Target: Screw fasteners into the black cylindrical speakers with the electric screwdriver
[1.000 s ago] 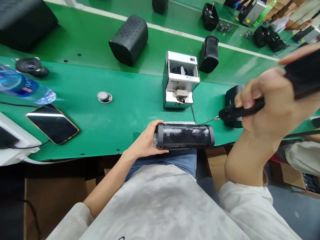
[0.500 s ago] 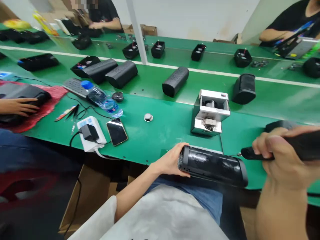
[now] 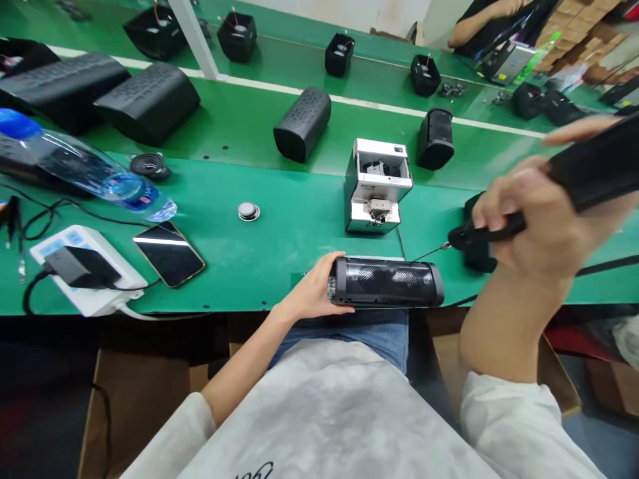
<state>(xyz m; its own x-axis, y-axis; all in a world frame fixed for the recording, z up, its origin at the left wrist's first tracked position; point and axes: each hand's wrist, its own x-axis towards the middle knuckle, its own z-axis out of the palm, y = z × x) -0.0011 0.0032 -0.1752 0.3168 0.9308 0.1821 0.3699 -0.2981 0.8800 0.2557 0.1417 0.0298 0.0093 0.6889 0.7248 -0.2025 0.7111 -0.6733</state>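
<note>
Black cylindrical mesh-fronted speaker (image 3: 388,282) lies lengthwise left-to-right along the green bench (image 3: 279,246) edge.
Left hand (image 3: 312,293) cups its left end; raised right hand (image 3: 536,216) clenches a black electric screwdriver (image 3: 549,193), bit angled down-left.

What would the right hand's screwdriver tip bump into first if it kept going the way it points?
Probably the black speaker. The right hand holds the electric screwdriver with its bit aimed down-left at the speaker's upper edge, which the left hand steadies on the green bench. Depth is unclear; it might just pass behind it.
</note>
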